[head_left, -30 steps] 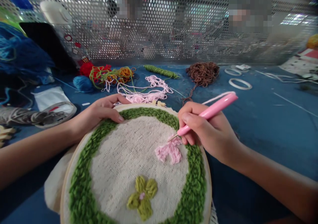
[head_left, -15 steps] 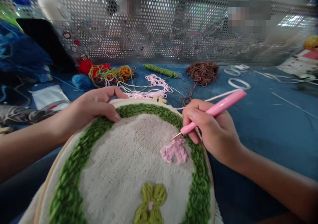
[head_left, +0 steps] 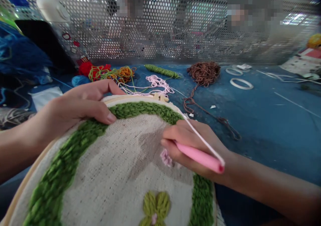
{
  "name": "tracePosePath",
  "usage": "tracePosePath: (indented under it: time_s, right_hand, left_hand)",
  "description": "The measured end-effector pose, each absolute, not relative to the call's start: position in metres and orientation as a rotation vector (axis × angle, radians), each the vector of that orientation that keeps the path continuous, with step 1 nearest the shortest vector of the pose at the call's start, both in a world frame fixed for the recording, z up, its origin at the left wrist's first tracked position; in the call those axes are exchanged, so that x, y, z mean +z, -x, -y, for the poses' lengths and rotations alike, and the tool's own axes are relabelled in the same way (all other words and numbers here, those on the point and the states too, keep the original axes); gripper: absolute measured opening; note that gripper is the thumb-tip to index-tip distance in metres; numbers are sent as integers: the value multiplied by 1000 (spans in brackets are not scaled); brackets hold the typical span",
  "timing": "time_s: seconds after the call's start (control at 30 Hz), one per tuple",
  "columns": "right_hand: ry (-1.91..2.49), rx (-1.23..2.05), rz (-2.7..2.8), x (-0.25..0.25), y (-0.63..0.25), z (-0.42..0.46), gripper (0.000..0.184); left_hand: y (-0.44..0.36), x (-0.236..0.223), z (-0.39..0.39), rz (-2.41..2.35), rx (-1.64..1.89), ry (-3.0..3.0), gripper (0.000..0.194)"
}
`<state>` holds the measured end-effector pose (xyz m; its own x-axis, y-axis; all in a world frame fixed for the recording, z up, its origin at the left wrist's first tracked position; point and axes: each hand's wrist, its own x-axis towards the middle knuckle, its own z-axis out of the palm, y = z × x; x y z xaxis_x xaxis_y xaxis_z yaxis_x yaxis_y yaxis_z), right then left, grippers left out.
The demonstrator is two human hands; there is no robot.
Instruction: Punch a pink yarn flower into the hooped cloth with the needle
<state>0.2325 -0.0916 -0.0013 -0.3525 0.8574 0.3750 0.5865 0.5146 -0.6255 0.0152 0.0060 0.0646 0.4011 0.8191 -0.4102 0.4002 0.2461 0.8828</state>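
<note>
Right hand [head_left: 193, 149] grips pink punch needle [head_left: 200, 157] at small pink patch [head_left: 165, 158]; left hand [head_left: 80, 102] clasps hoop [head_left: 25, 189] rim before the person; green ring [head_left: 142, 108] and flower [head_left: 155, 206] look done, pink partial, cloth [head_left: 105, 159] mostly bare.

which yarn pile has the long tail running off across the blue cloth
The brown yarn bundle: its strand snakes out past the right hand across the blue cloth, while the pink tangle and green skein stay bunched behind the embroidery hoop.
</note>
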Motion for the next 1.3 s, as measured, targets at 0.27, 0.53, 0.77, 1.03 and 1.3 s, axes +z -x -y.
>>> tracePosePath:
  time_s: [0.27,0.53,0.77,1.03,1.3]
  right_hand:
    - [1192,814,1237,-4,-242,80,29]
    - [1243,671,1667,1,-236,86,21]
    - [1239,726,1597,1,-233,85,21]
    - [1165,871,1212,-2,-239,77,30]
    - [1186,729,1537,-3,-234,88,20]
  left_hand:
    - [-16,64,-5,-1215,406,-1420,28]
    - [-14,66,-5,-1184,414,-1435,31]
    - [-13,68,-4,-1220,370,-1492,32]
    - [-16,66,-3,-1167,362,-1481,25]
    - [-6,60,-14,-1138,346,-1468,36]
